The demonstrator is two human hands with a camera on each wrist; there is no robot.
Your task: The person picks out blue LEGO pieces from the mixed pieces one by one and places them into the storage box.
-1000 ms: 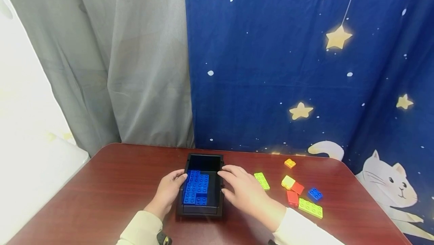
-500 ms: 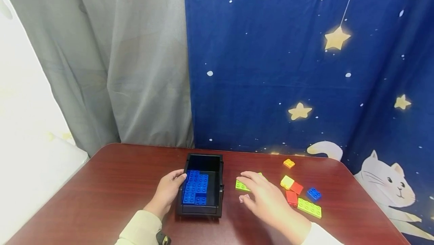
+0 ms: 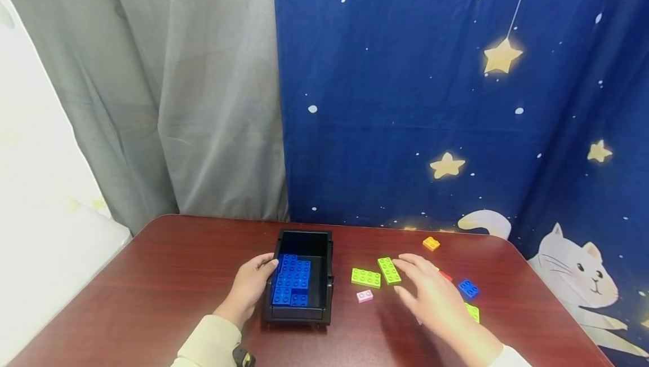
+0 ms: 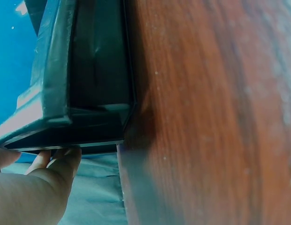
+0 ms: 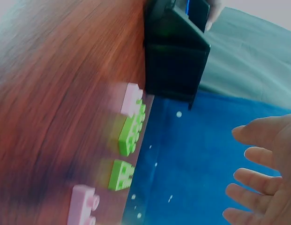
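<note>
A black plastic bin (image 3: 318,282) stands on the table with several blue toy bricks (image 3: 295,272) inside, along its left side. My left hand (image 3: 248,285) grips the bin's left wall, thumb at the rim; in the left wrist view its fingers curl under the rim (image 4: 40,112). My right hand (image 3: 438,302) hovers palm down over the table right of the bin, fingers spread and holding nothing. Near its fingertips lie two lime-green bricks (image 3: 389,270) and a small pink brick (image 3: 364,296). Another pink brick (image 5: 79,206) shows in the right wrist view.
Beyond my right hand lie an orange brick (image 3: 431,243), a blue brick (image 3: 468,289) and a red brick (image 3: 446,275), the last partly hidden by the hand. Another lime-green brick (image 3: 472,312) peeks out beside the wrist. Curtains (image 3: 405,102) hang behind the table's far edge.
My right hand has left the bin's right wall and moved right across the table, uncovering a lime-green brick and the pink brick. My left hand and the bin have stayed put.
</note>
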